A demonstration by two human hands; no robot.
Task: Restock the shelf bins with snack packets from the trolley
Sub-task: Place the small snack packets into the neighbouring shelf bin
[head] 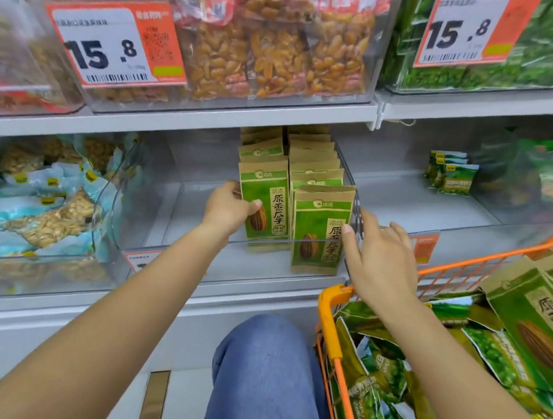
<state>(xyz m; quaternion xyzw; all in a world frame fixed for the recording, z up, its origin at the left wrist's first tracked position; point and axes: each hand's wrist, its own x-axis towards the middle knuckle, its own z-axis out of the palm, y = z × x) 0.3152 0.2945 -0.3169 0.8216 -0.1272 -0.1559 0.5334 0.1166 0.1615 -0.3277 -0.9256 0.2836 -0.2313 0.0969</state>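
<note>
Two rows of green and brown sunflower-seed packets [308, 178] stand upright in a clear shelf bin [180, 221] on the middle shelf. My left hand [228, 206] grips the left row's front packet [265, 208], thumb on its face. My right hand [381, 255] is outside the bin's right wall, fingers straight, with the thumb tip touching the right edge of the right row's front packet [320, 233]. The orange trolley [336, 314] at lower right holds more seed packets [533, 318] and green pea packets [381, 405].
Left of the bin is a bin of light blue snack packets [34, 208]. The bin to the right holds a few green packets [452, 173]. Upper shelf bins carry orange price tags [115, 45]. My knee in blue jeans [267, 375] is between shelf and trolley.
</note>
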